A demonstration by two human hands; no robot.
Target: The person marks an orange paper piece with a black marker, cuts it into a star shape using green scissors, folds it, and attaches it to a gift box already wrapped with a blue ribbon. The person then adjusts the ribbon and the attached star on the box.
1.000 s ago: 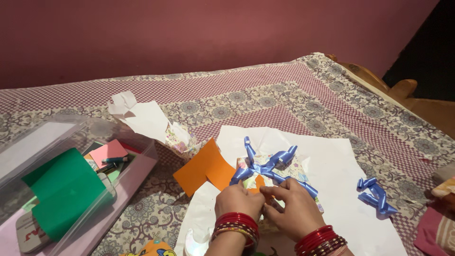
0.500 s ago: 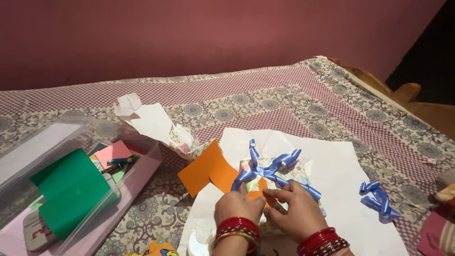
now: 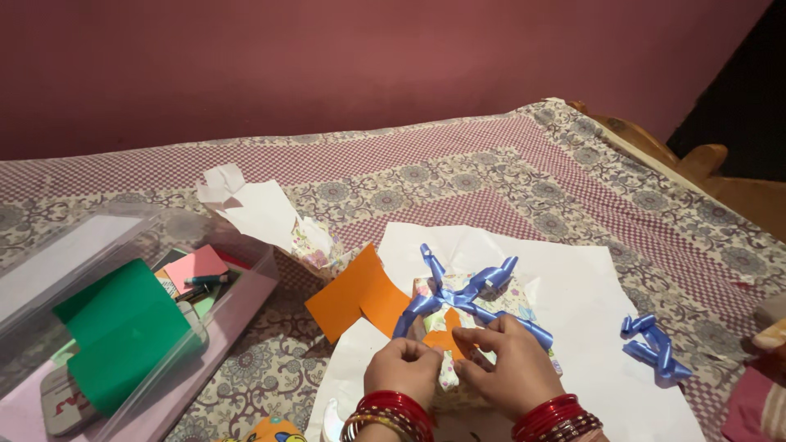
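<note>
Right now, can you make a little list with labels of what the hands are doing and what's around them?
Left hand: pinches the edge of a small wrapped parcel
Right hand: presses on the parcel's near side
On the parcel: blue ribbon
Under it: white paper
Beside it: orange paper
Far right: spare blue ribbon
Left: clear plastic box holding green paper
Surface: patterned cloth

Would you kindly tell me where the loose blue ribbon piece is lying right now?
In the head view, the loose blue ribbon piece lies at the right edge of the white paper sheet, to the right of the right hand and apart from it.
</note>
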